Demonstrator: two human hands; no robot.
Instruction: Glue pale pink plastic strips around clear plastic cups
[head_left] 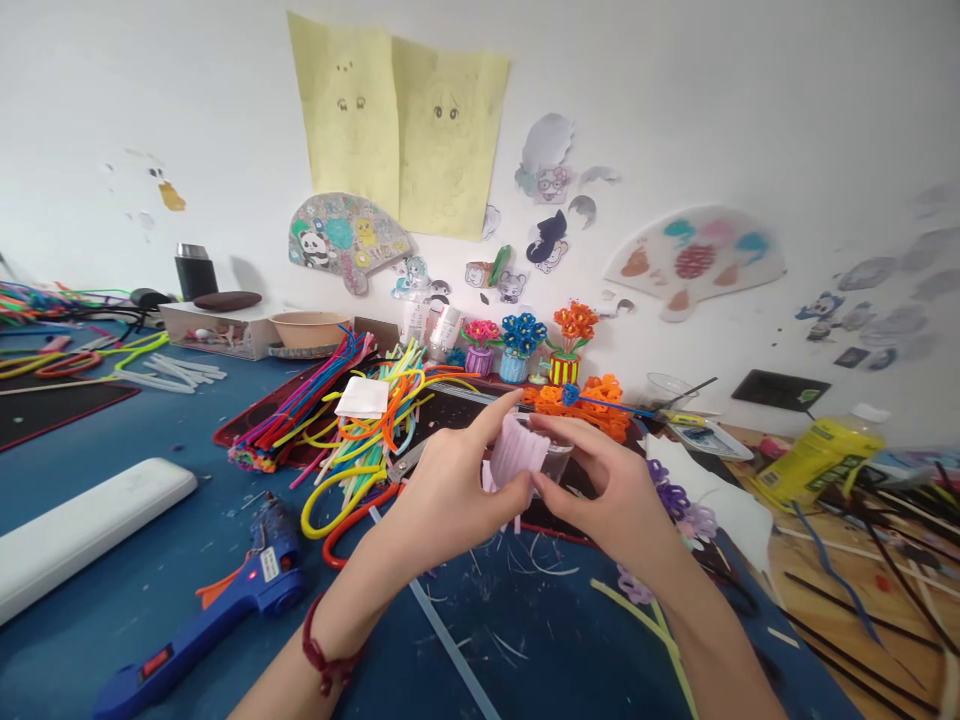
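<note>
Above the blue table, both hands hold a small clear plastic cup (556, 462) with a pale purple ribbed strip (519, 452) against its side. My left hand (457, 480) grips from the left, its thumb pressing the purple strip. My right hand (607, 475) holds the other side, thumb and fingers round the cup. The strip looks like pipe cleaners laid side by side; its lower end is partly hidden by the hands. Scissors with red handles (360, 525) lie behind my left wrist. A blue hot glue gun (217, 610) rests on the table at left.
Colourful pipe cleaners (375, 430) lie heaped behind the hands. Finished flower pots (517, 350) stand along the wall. Purple flowers (679, 505) and white paper (716, 490) lie at right, near a yellow bottle (821, 455). A long white case (97, 530) lies at left.
</note>
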